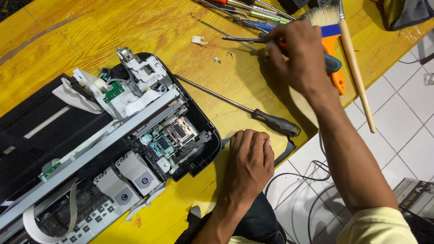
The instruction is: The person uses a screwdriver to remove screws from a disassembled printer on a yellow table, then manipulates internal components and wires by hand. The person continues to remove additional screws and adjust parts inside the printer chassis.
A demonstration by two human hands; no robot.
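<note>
Screwdriver point(271, 41), red-handled, is pinched in the right hand point(298, 54) beyond the opened printer point(113, 135); the left hand point(248, 165) rests flat, empty, beside it. Loose screws point(224, 56) nearby may be scattered if brushed.

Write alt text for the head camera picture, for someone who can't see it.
Seen from above, a person's right hand grips a tool among screwdrivers at the far edge of a yellow wooden table, while the left hand rests flat near the front edge. Left of it lies an opened printer with its insides exposed; a long screwdriver and paintbrush lie nearby.
</note>
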